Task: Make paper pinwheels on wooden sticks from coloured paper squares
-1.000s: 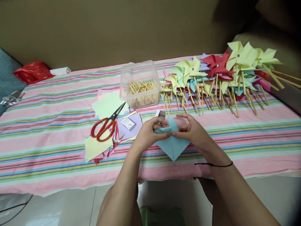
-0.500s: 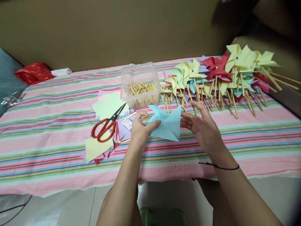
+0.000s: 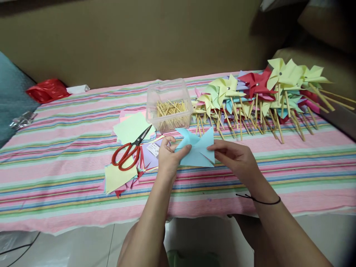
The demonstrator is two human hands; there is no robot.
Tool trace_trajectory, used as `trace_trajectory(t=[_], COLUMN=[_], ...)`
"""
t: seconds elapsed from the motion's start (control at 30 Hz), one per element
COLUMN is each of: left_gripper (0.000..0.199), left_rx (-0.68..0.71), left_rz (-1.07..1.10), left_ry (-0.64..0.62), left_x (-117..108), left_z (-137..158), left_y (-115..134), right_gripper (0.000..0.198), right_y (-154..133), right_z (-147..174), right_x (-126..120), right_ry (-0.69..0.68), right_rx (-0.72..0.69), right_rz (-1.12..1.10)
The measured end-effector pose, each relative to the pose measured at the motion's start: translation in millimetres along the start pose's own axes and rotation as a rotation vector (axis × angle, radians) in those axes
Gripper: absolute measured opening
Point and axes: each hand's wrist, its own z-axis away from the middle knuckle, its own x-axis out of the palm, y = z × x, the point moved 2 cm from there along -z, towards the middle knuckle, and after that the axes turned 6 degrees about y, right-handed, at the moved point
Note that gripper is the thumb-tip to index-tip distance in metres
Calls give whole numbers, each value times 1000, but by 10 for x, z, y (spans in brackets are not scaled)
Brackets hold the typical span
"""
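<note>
A light-blue paper pinwheel (image 3: 198, 150), slit from its corners and partly folded, is held above the striped cloth. My left hand (image 3: 171, 155) pinches it at the left, with the thumb pressed on the folded points near its middle. At its right edge my right hand (image 3: 236, 157) grips a corner flap between thumb and fingertips. Left of my hands, red-handled scissors (image 3: 126, 152) lie open across paper sheets. A clear plastic box (image 3: 155, 89) holding several wooden sticks (image 3: 171, 111) stands just beyond the pinwheel.
Finished pinwheels (image 3: 257, 83) on sticks are heaped at the right. Green paper squares (image 3: 132, 126), slit purple sheets (image 3: 148, 157) and yellow paper (image 3: 119, 178) lie at the left. A red plastic bag (image 3: 48, 91) sits at the far left, near a metallic packet (image 3: 23, 120).
My right hand has closed its fingers on the pinwheel's right corner; before, they were spread beside it. My left hand keeps its pinch. The view has shifted slightly.
</note>
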Motion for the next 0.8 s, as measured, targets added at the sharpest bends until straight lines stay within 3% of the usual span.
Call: trace_trajectory(t=[0.17, 0.33, 0.8], left_gripper=[55, 52, 49], left_rx=[28, 100, 109], left_rz=[-59, -143, -192], left_ry=[-12, -20, -65], left_x=[-11, 5, -13], left_z=[8, 35, 66], left_y=[-14, -46, -33], right_gripper=[8, 13, 15], right_y=[27, 133, 198], right_z=[-24, 14, 20], right_x=[32, 119, 262], right_ry=[37, 170, 311], right_rx=[94, 185, 113], right_rz=[-36, -92, 32])
